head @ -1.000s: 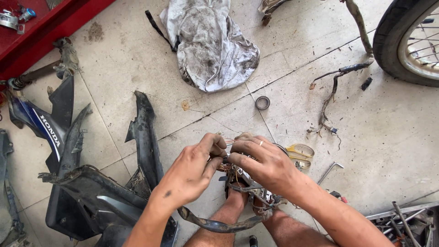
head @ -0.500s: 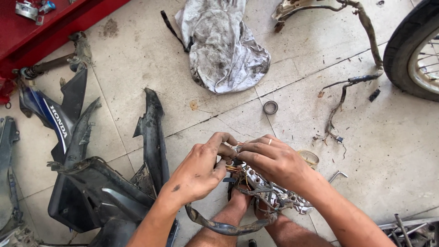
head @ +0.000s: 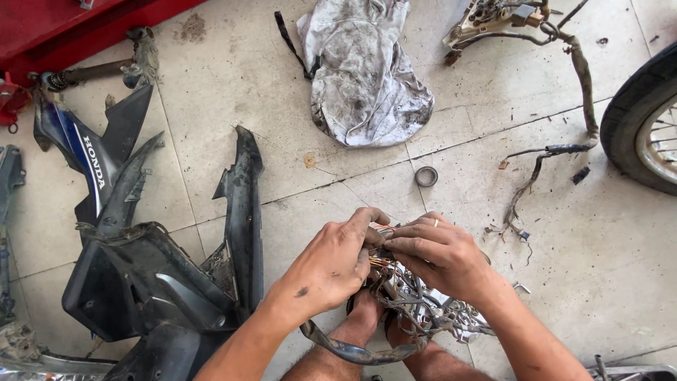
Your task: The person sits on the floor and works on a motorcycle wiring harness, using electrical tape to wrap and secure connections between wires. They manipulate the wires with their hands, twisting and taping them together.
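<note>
Hands – left hand (head: 331, 264) & right hand (head: 441, 257) – fingers pinched on wire bundle (head: 395, 279)

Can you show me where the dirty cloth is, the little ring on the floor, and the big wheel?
dirty cloth (head: 363, 74): head view, middle of the crumpled grey fabric.
little ring (head: 425, 176): head view, on its metal rim.
big wheel (head: 635, 116): head view, on the black tyre at the right edge.

Bare forearms, no sleeves; slim ring (head: 436, 222) on one right-hand finger; bare feet (head: 367, 314).
</note>
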